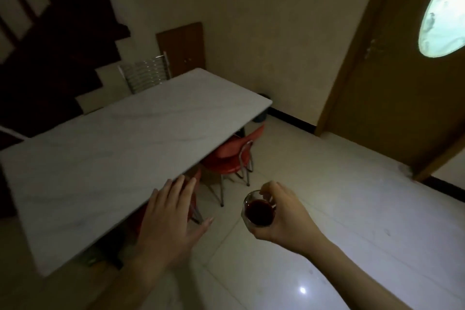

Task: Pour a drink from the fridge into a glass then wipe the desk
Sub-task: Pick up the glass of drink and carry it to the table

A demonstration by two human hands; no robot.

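Note:
A small clear glass point(258, 210) holding a dark red drink is gripped by my right hand point(286, 219), with fingers curled round its rim and side, above the floor to the right of the desk. The white marble-look desk point(120, 148) stretches from the near left to the back centre. My left hand point(168, 219) is flat with fingers spread, hovering over the desk's near right edge; whether it touches the top I cannot tell. No fridge or cloth is in view.
Red chairs point(231, 158) with chrome legs are tucked under the desk's right side. A metal-backed chair point(144, 74) stands at the far end. A dark staircase point(50, 45) rises at the left. A wooden door point(402, 78) with an oval window is at right. Pale floor tiles point(352, 209) lie ahead.

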